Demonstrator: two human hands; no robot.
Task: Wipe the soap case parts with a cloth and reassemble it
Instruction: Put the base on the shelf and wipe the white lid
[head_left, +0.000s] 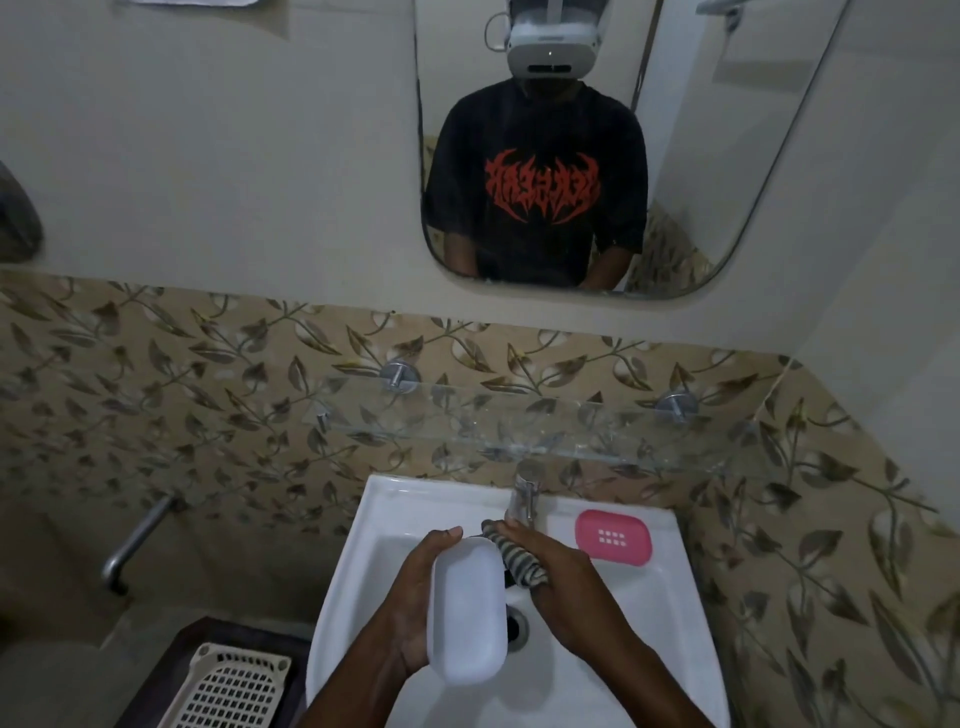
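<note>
My left hand (410, 597) grips a translucent white soap case part (467, 613) from its left side and holds it over the white sink (670, 613). My right hand (561, 587) holds a grey striped cloth (519, 561) bunched against the white part's upper right edge. A pink soap case part (613, 537) with a grid of small drain holes lies flat on the sink's back right ledge, apart from both hands.
A chrome tap (525, 493) stands at the back of the sink, just above the cloth. A glass shelf (545, 426) juts from the leaf-patterned tile wall. A mirror (727, 156) hangs above. A cream plastic basket (228, 686) sits lower left. The drain (517, 626) lies under the case.
</note>
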